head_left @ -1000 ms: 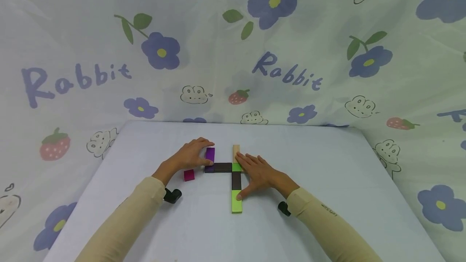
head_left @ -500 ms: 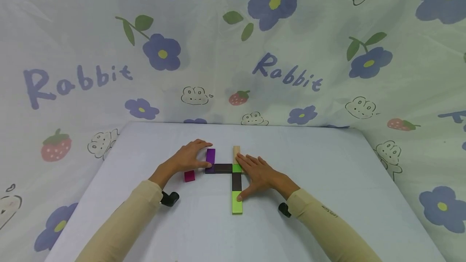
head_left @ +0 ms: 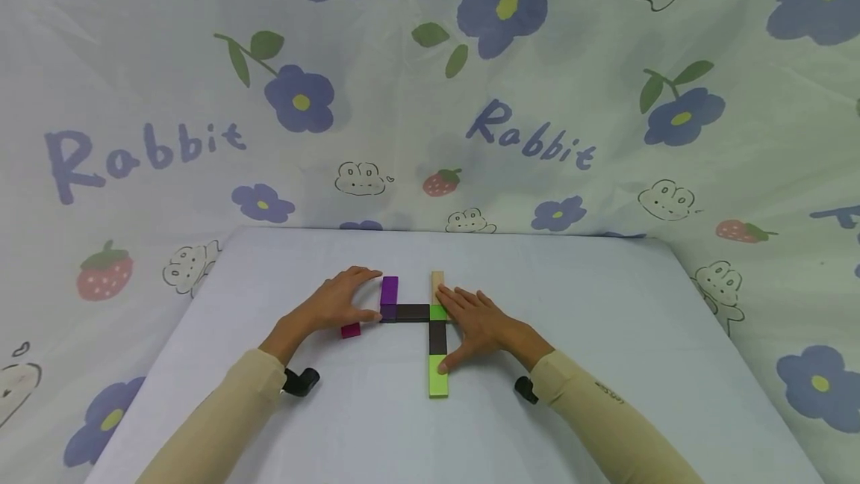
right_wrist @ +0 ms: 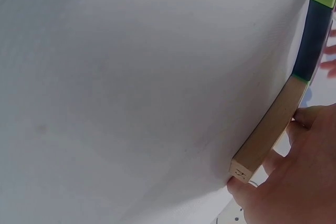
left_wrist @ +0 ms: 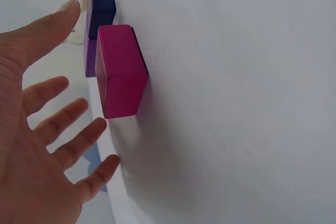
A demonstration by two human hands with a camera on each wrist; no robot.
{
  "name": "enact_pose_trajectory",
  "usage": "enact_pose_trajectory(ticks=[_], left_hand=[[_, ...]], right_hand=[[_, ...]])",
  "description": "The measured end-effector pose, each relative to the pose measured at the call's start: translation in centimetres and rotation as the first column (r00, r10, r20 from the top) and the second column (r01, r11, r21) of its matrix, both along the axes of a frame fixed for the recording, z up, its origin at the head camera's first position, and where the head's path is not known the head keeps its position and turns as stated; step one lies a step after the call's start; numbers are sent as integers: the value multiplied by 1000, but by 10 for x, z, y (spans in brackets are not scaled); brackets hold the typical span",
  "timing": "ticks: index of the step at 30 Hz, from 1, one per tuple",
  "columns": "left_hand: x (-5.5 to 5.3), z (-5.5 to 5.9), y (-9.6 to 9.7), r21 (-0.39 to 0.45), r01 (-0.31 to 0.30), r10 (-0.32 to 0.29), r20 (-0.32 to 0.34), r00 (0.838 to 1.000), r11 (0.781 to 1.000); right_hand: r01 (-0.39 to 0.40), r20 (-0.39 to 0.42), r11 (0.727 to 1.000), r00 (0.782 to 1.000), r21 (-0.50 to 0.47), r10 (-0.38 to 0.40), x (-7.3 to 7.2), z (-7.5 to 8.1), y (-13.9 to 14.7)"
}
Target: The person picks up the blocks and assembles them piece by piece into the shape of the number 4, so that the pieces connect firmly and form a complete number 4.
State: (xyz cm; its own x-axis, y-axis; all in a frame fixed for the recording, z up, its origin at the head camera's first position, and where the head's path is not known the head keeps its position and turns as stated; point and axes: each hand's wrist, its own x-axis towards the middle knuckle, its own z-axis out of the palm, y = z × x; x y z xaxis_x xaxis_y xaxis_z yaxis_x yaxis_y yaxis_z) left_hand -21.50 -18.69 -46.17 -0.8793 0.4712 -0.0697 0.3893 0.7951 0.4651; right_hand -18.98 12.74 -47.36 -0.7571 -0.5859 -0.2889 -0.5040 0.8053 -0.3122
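My left hand [head_left: 334, 303] is held with fingers spread just left of a purple block [head_left: 389, 290], with a gap between them. A magenta block [left_wrist: 122, 72] stands beside that hand's fingers, partly hidden under the hand in the head view. My right hand [head_left: 480, 325] lies across the right side of the joined blocks, fingers extended. Its fingertips touch a pale wooden block [head_left: 437, 287], and its thumb rests on a lime green block [head_left: 438, 387]. In the right wrist view a bare wood block [right_wrist: 268, 129] passes beside its fingers.
A dark block [head_left: 413, 313] runs between the purple block and a small green face [head_left: 438, 312]. Another dark block [head_left: 437, 337] links that face to the lime block. A white cloth covers the table [head_left: 571, 282]; a printed curtain [head_left: 403, 95] hangs behind.
My left hand has drawn back to the left and slightly toward me, away from the purple block, which stays standing where it was. My right hand keeps its place on the blocks.
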Motion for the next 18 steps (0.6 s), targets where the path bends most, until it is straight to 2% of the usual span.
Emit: enact_pose_trajectory(ticks=[6,18], left_hand=[[9,-4,-7,-1,-16,16,-6,1000,1000],[30,-7,-18,-24,-3,1,-70,998,1000]], right_hand=[[-2,2,1000,1000,-1,2,1,0,0],[1,2,1000,1000,6,-1,0,1,0]])
